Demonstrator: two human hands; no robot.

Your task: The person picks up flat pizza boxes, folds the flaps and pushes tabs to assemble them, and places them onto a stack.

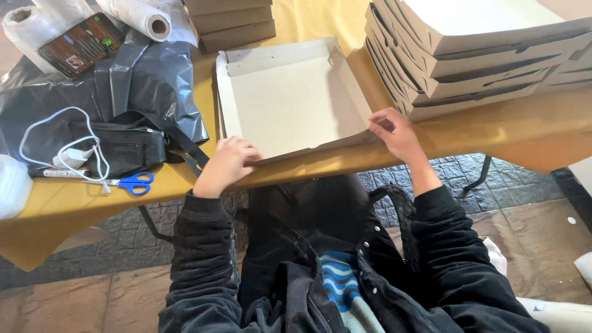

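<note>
A flat cardboard box [290, 98], half folded with three raised walls, lies open on the yellow table [493, 123]. My left hand [227, 163] presses on the box's near-left flap at the table edge, fingers curled over the cardboard. At the near-right corner, my right hand [394, 132] pinches the box's front flap between thumb and fingers. The near flap lies low, almost flat with the table.
A tall stack of folded boxes [481, 49] stands at the right, a smaller stack [231, 21] behind. Left of the box lie a black plastic sheet [148, 80], a black pouch [123, 148], a white cable [61, 148], blue scissors [132, 183], plastic rolls [142, 15] and a pencil tin [80, 44].
</note>
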